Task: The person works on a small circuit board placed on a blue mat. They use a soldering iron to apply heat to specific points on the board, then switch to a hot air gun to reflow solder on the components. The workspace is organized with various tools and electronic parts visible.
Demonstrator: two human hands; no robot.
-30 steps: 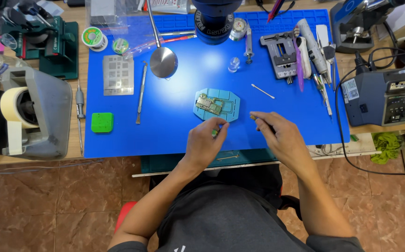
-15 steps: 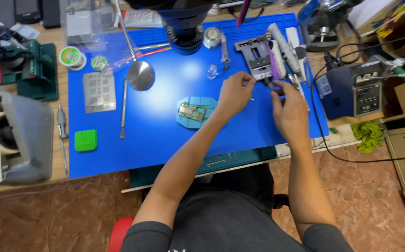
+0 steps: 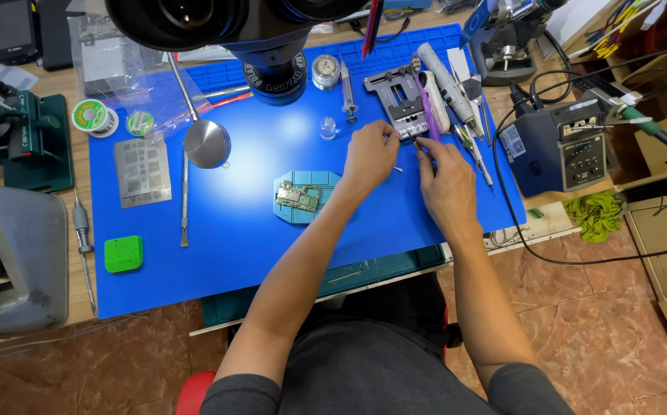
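A flat blue rubber work mat (image 3: 257,230) covers the wooden tabletop (image 3: 80,165). On it lie a perforated grey metal stencil plate (image 3: 142,171), a small green square sponge pad (image 3: 124,253) and a round polished metal disc (image 3: 207,144). A dark blue soldering station box (image 3: 560,150) stands off its right edge, beside a crumpled green cloth (image 3: 598,214).

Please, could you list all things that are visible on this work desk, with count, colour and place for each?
mat: 1, blue, covers desk centre
microscope: 1, black, top centre
circuit board: 1, on teal holder, mat centre
metal clamp: 1, grey, mat upper right
stencil: 1, silver, mat left
green pad: 1, mat lower left
solder spools: 2, green labels, upper left
solder station: 1, dark blue, right of mat
green cloth: 1, right edge
tape dispenser: 1, grey, far left
left hand: 1, by the clamp
right hand: 1, beside left hand
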